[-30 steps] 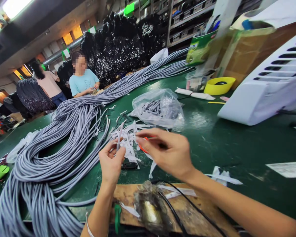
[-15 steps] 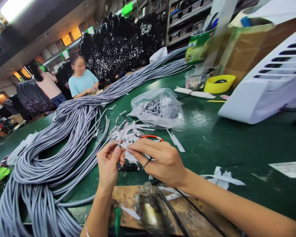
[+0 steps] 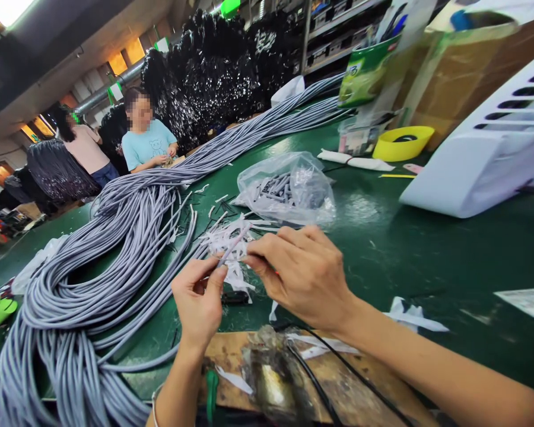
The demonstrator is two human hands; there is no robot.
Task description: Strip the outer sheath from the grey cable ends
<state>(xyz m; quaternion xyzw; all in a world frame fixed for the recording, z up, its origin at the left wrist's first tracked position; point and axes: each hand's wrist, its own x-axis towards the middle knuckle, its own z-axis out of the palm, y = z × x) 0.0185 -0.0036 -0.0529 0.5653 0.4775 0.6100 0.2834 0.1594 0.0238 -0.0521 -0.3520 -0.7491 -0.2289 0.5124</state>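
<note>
My left hand (image 3: 200, 296) is closed, thumb and forefinger pinching the stripped end of a grey cable (image 3: 232, 246) whose pale inner part points up and to the right. My right hand (image 3: 300, 276) is just to the right, its thumb and fingers pressed together near the cable's tip. Whatever lies between those fingertips is hidden. Behind both hands lies a heap of white paper-like strips (image 3: 235, 276). A large bundle of grey cables (image 3: 129, 237) curves over the bench on the left.
A clear plastic bag (image 3: 289, 190) of small grey pieces lies beyond the hands. A metal device on a wooden board (image 3: 231, 391) sits in front, with black cords. To the right are a yellow tape roll (image 3: 403, 144) and a white slotted appliance (image 3: 471, 160). Two people work at the back left.
My right hand has moved right and slightly up, farther from my left hand. The cable end in my left hand now tilts more to the right.
</note>
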